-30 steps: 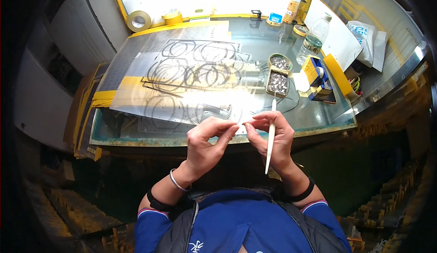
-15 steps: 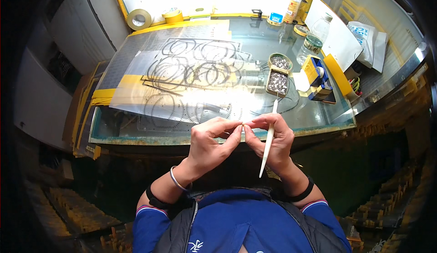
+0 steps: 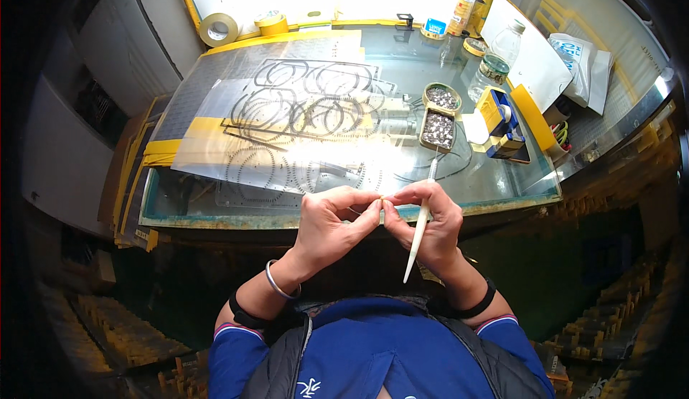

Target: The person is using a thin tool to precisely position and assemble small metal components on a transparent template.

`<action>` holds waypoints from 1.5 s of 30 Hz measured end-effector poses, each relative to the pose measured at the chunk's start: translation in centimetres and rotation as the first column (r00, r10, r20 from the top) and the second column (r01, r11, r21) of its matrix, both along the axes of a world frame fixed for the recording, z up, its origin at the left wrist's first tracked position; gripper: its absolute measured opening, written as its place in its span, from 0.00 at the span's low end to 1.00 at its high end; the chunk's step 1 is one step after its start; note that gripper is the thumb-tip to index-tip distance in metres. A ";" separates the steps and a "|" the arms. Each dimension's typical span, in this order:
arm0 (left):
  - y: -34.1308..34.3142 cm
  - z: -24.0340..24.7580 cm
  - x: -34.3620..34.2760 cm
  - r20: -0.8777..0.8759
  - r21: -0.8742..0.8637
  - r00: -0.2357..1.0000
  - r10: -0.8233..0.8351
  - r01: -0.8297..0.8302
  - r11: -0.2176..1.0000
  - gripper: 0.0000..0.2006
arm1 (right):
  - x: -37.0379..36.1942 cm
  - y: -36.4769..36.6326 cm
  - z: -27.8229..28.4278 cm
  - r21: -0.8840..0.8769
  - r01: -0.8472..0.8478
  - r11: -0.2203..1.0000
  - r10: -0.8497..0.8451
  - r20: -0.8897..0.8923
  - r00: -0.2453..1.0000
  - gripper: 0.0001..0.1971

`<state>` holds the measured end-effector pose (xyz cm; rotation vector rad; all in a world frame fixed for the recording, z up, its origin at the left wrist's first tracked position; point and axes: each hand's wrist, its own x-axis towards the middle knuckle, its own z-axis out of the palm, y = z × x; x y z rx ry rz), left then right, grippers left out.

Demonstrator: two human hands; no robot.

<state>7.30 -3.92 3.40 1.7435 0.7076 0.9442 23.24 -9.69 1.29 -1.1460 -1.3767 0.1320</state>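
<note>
Just past the table's front edge, my left hand [image 3: 326, 223] and my right hand [image 3: 439, 223] meet fingertip to fingertip. Thumb and forefinger of each are pinched together, and whatever sits between them is too small to make out. A slim white pen-like tool [image 3: 416, 241] with a tapered tail rests through the fingers of my right hand, its thin end pointing away toward the small containers. Beyond my hands lies a clear sheet [image 3: 208, 148] printed with black rings and curved lines, under bright glare.
The glass-topped table [image 3: 287, 221] has a round tin [image 3: 428, 89] and a rectangular tin [image 3: 423, 130] of small dark and pale bits. To the right are a blue-and-yellow tape dispenser [image 3: 495, 115] and a clear bottle [image 3: 507, 44]. Tape rolls [image 3: 219, 30] stand at the back left.
The white tool has tilted slightly, its tail end shifting left and down. My fingers have adjusted a little at the pinch; both hands stay in nearly the same place.
</note>
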 end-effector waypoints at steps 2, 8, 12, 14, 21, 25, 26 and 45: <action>0.0 0.0 0.0 -0.002 -0.029 1.000 -0.001 0.001 1.000 0.06 | 0.0 0.0 0.1 -0.001 0.005 1.000 -0.005 0.008 1.000 0.13; 0.0 -0.6 0.0 0.034 -0.087 0.999 -0.018 0.021 0.996 0.06 | 0.1 -0.2 0.3 -0.008 0.009 1.000 -0.009 0.050 0.999 0.13; 0.0 -1.0 0.1 0.094 -0.157 0.996 -0.008 0.022 0.987 0.07 | 0.0 -0.2 0.2 -0.004 0.003 1.000 -0.002 0.046 0.999 0.13; 0.0 -1.0 0.0 0.103 -0.217 0.994 -0.023 0.045 0.975 0.08 | -0.1 -0.3 0.2 -0.005 0.004 1.000 -0.004 0.040 0.999 0.13; 0.2 -0.5 -0.2 0.163 -0.340 0.984 -0.074 0.126 0.932 0.09 | 0.2 -0.3 0.5 0.035 -0.005 0.999 0.001 0.107 0.994 0.12; 0.5 -0.5 -0.4 0.195 -0.384 0.974 -0.115 0.183 0.905 0.08 | 0.3 -0.2 0.1 0.067 -0.027 0.997 0.021 0.093 0.995 0.12; 0.6 -0.5 -0.5 0.230 -0.411 0.964 -0.135 0.222 0.884 0.09 | 0.3 -0.2 0.0 0.063 -0.026 0.998 0.021 0.082 0.996 0.12; 3.5 2.6 0.9 0.153 -0.717 0.979 -0.132 0.202 0.667 0.11 | 6.6 0.3 -3.5 0.020 0.251 0.968 -0.225 -0.375 0.899 0.10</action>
